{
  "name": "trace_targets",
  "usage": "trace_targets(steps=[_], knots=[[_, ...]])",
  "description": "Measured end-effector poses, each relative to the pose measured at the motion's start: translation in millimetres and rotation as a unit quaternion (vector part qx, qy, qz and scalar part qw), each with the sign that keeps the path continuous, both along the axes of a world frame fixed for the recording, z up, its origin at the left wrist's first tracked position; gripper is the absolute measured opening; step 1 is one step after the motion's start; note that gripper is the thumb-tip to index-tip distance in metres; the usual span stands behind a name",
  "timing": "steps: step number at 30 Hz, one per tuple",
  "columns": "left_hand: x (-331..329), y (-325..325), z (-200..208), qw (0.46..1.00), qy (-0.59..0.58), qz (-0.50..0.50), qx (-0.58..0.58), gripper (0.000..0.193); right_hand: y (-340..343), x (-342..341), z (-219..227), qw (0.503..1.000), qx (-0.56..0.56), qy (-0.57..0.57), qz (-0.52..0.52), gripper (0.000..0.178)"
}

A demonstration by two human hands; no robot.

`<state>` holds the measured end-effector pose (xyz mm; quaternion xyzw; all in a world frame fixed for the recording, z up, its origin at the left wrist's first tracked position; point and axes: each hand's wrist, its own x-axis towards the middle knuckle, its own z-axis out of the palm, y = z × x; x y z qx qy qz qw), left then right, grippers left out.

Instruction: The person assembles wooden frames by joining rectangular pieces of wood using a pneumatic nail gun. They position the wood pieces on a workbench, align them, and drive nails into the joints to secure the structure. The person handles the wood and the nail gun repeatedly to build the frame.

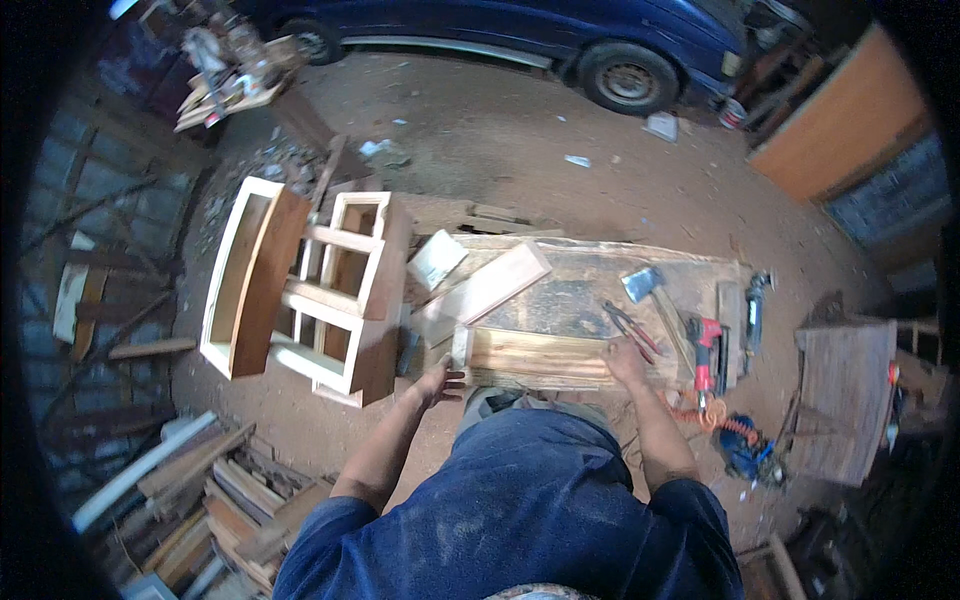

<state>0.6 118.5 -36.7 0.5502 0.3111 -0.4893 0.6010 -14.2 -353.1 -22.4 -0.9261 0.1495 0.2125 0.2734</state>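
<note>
Dirt-floored workshop (480,140), a blue vehicle (480,28) parked beyond the worn workbench (585,285). A pale wooden piece (540,358) lies along the bench's near edge. The left hand (437,382), empty, spreads its fingers beside the left end; the right hand (627,360) curls at the other, its grip unclear from here. Pincers (630,326) and a red power tool (707,352) lie rightward; wooden frames (350,290) stand left.

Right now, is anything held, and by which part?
The right hand is at the right end of the yellowish board; whether it grips cannot be told. The left hand, open near the other end, appears to hold nothing.
</note>
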Motion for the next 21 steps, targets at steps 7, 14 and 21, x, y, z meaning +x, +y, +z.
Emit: trace_targets(steps=[7,14,21], knots=[[24,32,-50,0.984,-0.079,-0.044,0.155,0.055,34,-134,-21,0.985,0.053,0.029,-0.161,0.045],[78,10,-21,0.863,-0.38,-0.113,0.313,0.054,96,-255,-72,0.904,0.184,0.11,-0.369,0.037],[73,-31,-66,0.877,-0.329,-0.194,0.291,0.048,78,-339,-173,0.957,0.158,-0.093,-0.224,0.034]])
